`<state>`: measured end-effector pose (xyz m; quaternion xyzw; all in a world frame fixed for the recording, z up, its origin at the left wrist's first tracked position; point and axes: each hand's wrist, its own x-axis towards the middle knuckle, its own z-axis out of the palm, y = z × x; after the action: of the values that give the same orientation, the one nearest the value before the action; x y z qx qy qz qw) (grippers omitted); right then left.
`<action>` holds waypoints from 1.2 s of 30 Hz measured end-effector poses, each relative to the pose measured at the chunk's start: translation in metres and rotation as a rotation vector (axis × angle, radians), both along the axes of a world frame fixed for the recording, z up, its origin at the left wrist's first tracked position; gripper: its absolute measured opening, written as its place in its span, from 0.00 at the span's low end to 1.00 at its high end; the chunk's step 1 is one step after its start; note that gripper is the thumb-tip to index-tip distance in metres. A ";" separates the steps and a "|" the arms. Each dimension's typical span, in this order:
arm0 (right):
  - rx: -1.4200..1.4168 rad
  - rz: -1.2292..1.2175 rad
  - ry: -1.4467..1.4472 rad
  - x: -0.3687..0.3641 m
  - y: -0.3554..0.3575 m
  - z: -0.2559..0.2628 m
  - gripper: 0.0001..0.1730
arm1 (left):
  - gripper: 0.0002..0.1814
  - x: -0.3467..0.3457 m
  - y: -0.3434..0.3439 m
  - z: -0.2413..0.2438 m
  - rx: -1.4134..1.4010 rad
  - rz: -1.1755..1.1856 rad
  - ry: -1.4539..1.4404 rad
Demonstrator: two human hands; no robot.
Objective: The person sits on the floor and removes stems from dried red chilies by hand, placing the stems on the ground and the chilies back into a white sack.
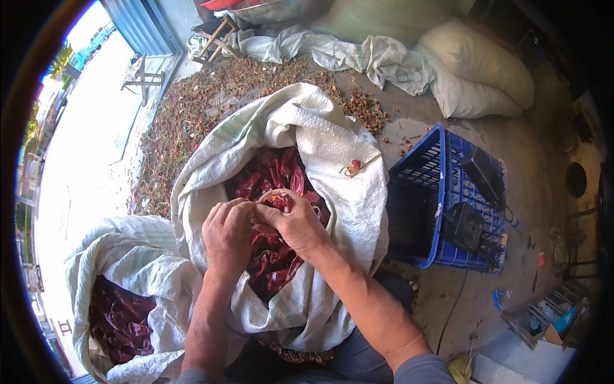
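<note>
Above an open white woven sack (pixel 336 163), my two hands meet. In my right hand (pixel 295 221) a dried red chili pepper (pixel 282 200) is held between the curled fingers and thumb. My left hand (pixel 228 230) has its fingertips pinched at the near end of this pepper, against the right thumb; the exact grip point is hidden. Under my hands, wrinkled dark red dried chilies (pixel 276 254) fill the sack's mouth. A small stem piece with a red cap (pixel 354 166) lies on the sack's folded rim.
At left stands a second woven sack (pixel 158 269) of dried chilies. A blue plastic crate (pixel 439 192) on its side bears black devices and a cable. Stem debris (pixel 177 139) covers the floor beyond. Full sacks (pixel 479 72) and a folding stool (pixel 216 41) sit farther back.
</note>
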<state>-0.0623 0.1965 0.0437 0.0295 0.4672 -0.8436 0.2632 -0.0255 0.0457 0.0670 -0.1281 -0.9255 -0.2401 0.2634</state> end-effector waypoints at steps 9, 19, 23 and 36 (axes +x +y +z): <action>0.157 -0.050 0.111 -0.002 -0.008 -0.015 0.10 | 0.05 0.006 0.007 -0.010 0.644 0.146 -0.279; -0.023 0.057 0.023 -0.002 0.000 0.015 0.08 | 0.02 -0.019 -0.084 -0.020 1.718 -0.010 -0.212; -0.059 -0.083 -0.029 -0.009 0.015 0.006 0.04 | 0.14 -0.033 -0.088 0.002 1.281 0.391 0.047; 0.434 -0.255 0.328 -0.018 0.018 0.000 0.10 | 0.13 -0.035 -0.043 -0.064 -0.162 0.156 -0.500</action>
<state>-0.0805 0.2146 0.0435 0.0070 0.6653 -0.7438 0.0636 -0.0606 0.0026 0.0028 -0.0138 -0.9851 -0.1685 0.0331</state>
